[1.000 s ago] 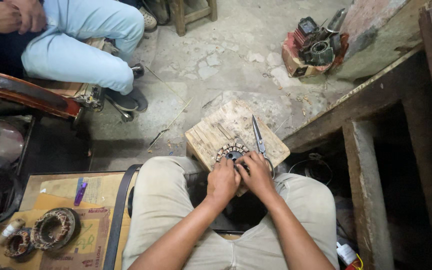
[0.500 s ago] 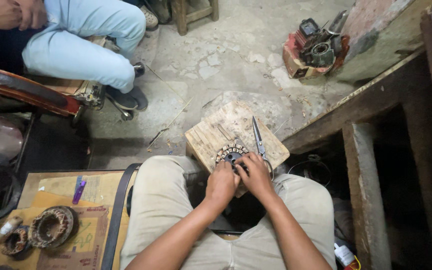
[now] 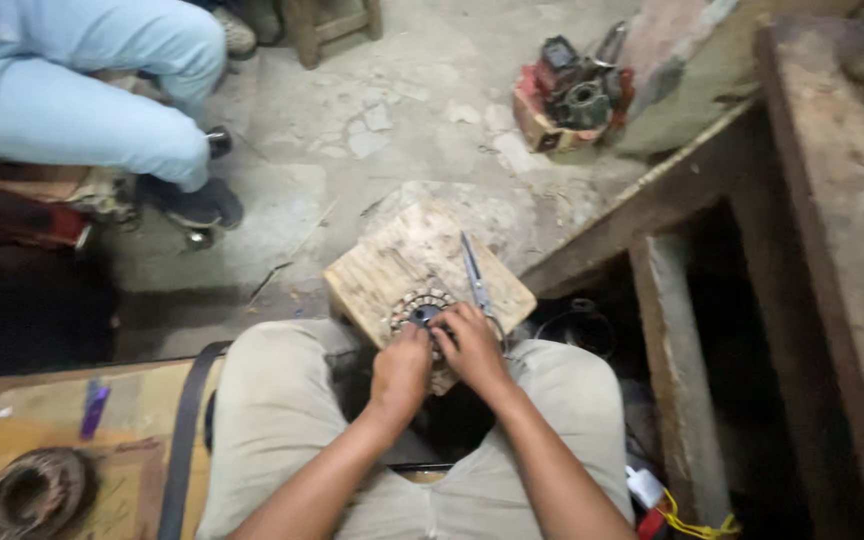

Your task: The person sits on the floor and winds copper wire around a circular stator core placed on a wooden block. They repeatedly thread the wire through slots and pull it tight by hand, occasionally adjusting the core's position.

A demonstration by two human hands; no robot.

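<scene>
- The left hand is lying curled, knuckles up, over the near-left part of a round toothed metal core, its fingers bent down onto it; whether they are pinching anything is hidden under the hand.
- The right hand is lying against the left one, fingers folded over the core's near-right part, fingertips meeting the left hand's at the dark centre hole; what it is gripping cannot be made out.
- The core is sitting at the near edge of a pale, scarred wooden block, which is standing on the concrete floor just ahead of the person's knees.
- A pair of scissors is lying on the block's right side, blades pointing to the far edge, handles just beside the right hand.
- A box of dark motor parts is standing well apart on the floor, up by a wooden bench.
- Another person's leg in light blue trousers is showing at the upper left.
- A wound coil ring and a purple marker are lying on a cardboard-covered surface at the lower left.
</scene>
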